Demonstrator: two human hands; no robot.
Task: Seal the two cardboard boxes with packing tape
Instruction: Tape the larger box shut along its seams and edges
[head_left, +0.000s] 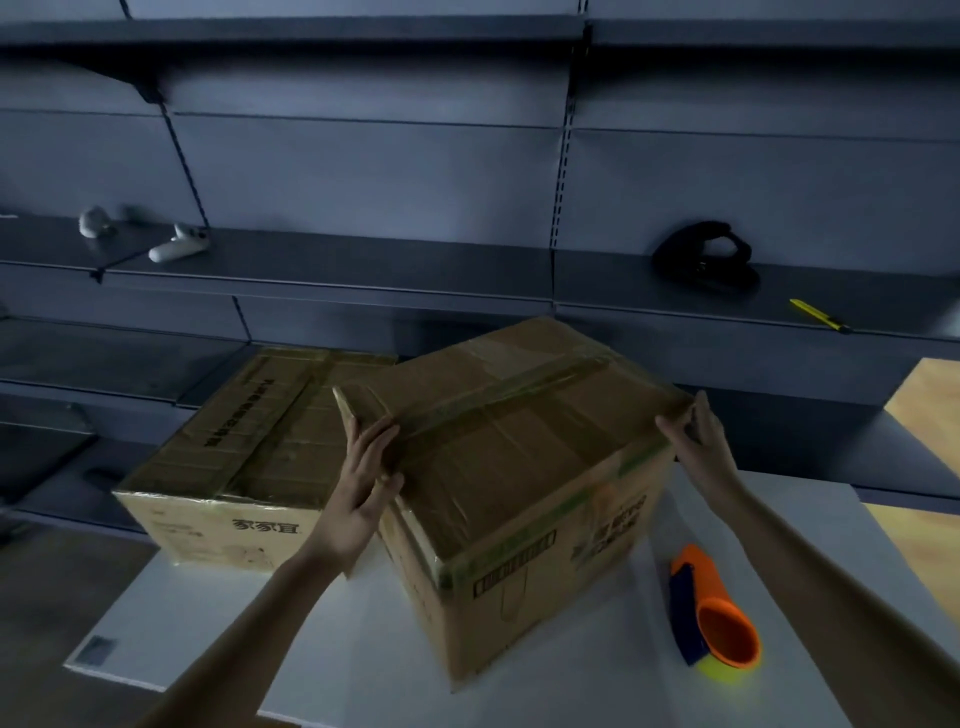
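Observation:
Two cardboard boxes stand on a white table (322, 634). The nearer box (524, 467) sits at the middle, turned at an angle, with shiny tape running across its closed top flaps. My left hand (363, 478) lies flat against its left top edge, fingers spread. My right hand (698, 441) grips the box's far right top corner. The second box (244, 447) lies behind and to the left, its top also closed and taped. An orange and blue tape dispenser (714, 613) lies on the table to the right of the near box.
Dark metal shelving (363, 270) runs along the wall behind the table. On it lie white controllers (176, 247), a black object (706, 257) and a yellow utility knife (818, 314). Wooden floor (930, 405) shows at the right.

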